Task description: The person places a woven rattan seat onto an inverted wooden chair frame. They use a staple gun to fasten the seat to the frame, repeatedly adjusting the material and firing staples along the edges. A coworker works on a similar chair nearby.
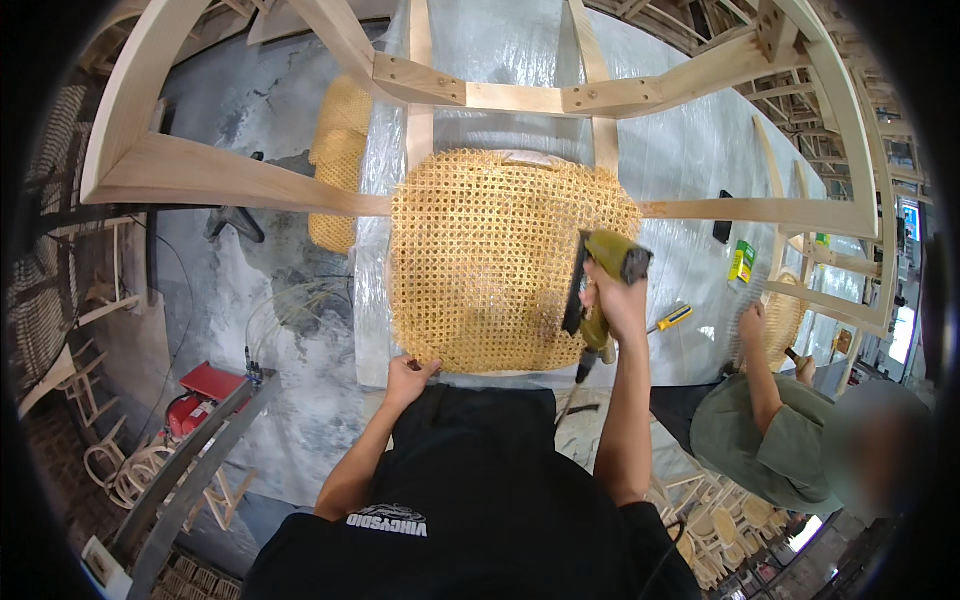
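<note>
Nearest the camera is the person's black shirt [470, 490], with both bare forearms reaching forward from it. The left hand [407, 378] rests on the near edge of the woven cane panel [490, 270], fingers curled down over the rim and pressing it. The right hand [615, 300] is wrapped tightly around the grip of a green staple gun [600, 275], which stands upright with its black nose against the right side of the panel. The cane panel lies across a pale wooden chair frame [240, 175], which sits on a surface covered in clear plastic sheeting [680, 150]. A yellow-handled screwdriver [672, 318] lies on the sheeting just right of the gun. To the right, another person in a green shirt [760, 440] works on a second cane piece [782, 320]. A red machine [200, 395] sits on the floor to the left.
</note>
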